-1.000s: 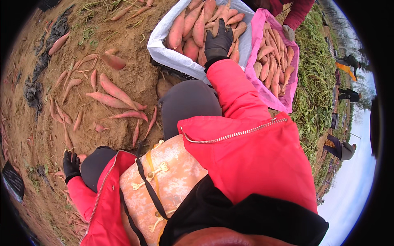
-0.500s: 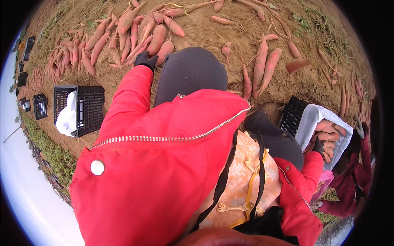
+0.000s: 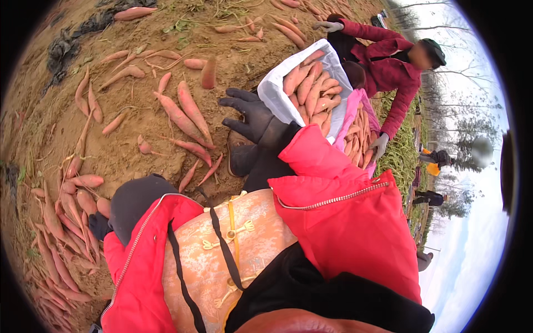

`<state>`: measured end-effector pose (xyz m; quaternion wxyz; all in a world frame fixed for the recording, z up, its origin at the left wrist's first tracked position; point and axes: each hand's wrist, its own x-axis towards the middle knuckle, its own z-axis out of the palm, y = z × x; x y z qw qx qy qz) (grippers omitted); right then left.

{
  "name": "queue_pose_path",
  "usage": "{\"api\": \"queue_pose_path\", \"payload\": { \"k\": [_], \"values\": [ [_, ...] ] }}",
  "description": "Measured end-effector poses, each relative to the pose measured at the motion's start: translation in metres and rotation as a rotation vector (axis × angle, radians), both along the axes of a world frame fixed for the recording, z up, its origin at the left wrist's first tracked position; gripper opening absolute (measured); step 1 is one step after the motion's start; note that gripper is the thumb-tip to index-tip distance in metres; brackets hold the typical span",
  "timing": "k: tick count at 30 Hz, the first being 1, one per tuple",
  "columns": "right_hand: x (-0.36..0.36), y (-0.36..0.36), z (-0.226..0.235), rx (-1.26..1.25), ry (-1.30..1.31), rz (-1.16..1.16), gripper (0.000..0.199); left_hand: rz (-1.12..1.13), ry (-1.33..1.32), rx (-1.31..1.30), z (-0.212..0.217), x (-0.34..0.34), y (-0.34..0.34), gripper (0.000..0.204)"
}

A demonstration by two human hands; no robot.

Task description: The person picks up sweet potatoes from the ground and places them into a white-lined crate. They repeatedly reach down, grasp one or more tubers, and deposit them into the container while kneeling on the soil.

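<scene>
My right hand (image 3: pixel 250 117), in a black glove, is stretched out with its fingers apart and holds nothing. It hovers over bare soil between two long sweet potatoes (image 3: pixel 189 114) and a white-lined crate (image 3: pixel 275 89) full of sweet potatoes. My left hand (image 3: pixel 99 226), also in a black glove, is mostly hidden beside my dark knee (image 3: pixel 139 200). It sits low next to a row of sweet potatoes (image 3: pixel 66 213) on the ground; its fingers are out of sight.
A person in a dark red jacket (image 3: pixel 388 72) with grey gloves bends over a pink-lined crate (image 3: pixel 361 130) of sweet potatoes behind the white one. Loose sweet potatoes lie across the soil. Black plastic scraps (image 3: pixel 66 47) lie at the far left. Other people (image 3: pixel 438 158) stand far right.
My right hand was inside the white-lined crate a second ago; now it is out, open over the soil. My left hand reached to sweet potatoes, then drew back beside my knee.
</scene>
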<state>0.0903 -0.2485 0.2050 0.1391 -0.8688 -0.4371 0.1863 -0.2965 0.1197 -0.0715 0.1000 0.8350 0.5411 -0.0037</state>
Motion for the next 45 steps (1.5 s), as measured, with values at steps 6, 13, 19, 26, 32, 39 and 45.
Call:
{"api": "queue_pose_path", "payload": {
  "k": [6,13,19,26,32,39,45],
  "values": [
    [-0.011,0.035,-0.015,0.225,0.112,0.156,0.048,0.204,-0.974,-0.658,0.086,0.007,0.056,0.046],
    [-0.036,0.099,0.027,0.704,-0.402,0.547,0.071,-0.314,-1.007,-0.977,0.283,0.145,-0.008,0.029],
    [-0.012,0.081,0.061,0.711,-0.501,0.627,0.047,-1.076,-0.714,-1.008,0.316,0.246,-0.117,0.05],
    [-0.001,-0.009,0.03,0.684,-0.305,0.228,0.044,-0.634,-0.366,-1.176,0.294,0.256,-0.138,0.029],
    [0.01,-0.023,0.027,0.658,-0.354,0.251,0.045,-1.008,-0.665,-1.102,0.293,0.274,-0.177,0.035],
    [0.036,-0.041,0.022,0.793,-0.342,0.195,0.049,-0.717,-0.462,-1.336,0.282,0.304,-0.196,0.03],
    [0.055,-0.062,0.006,0.279,-0.025,-0.126,0.04,-0.666,-0.669,-1.548,0.269,0.314,-0.216,0.024]
  ]
}}
